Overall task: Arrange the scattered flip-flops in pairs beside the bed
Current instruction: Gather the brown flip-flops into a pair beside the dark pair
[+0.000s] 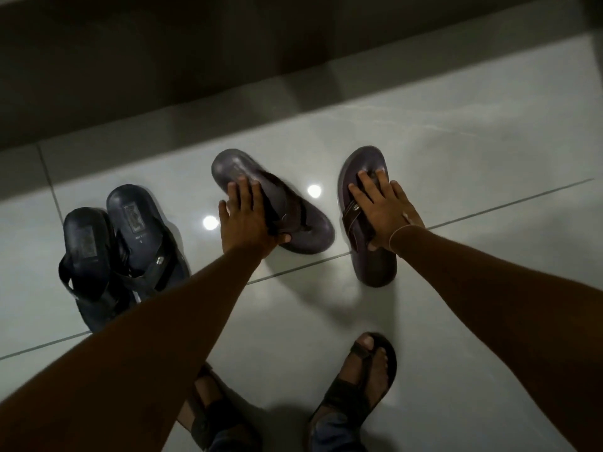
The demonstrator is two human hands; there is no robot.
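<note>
Two dark brown flip-flops lie on the pale tiled floor, apart from each other. My left hand (pixel 248 220) grips the left brown flip-flop (pixel 303 223), which points diagonally and looks blurred. My right hand (pixel 383 210) lies over the strap of the right brown flip-flop (pixel 362 171), thumb under its edge. A pair of black flip-flops (pixel 130 236) sits side by side at the left, their straps overlapping.
The dark side of the bed (pixel 195 60) runs across the top. My two feet in brown sandals (pixel 359 380) stand at the bottom. Ceiling lights reflect on the glossy floor tiles (pixel 456 141) between the flip-flops.
</note>
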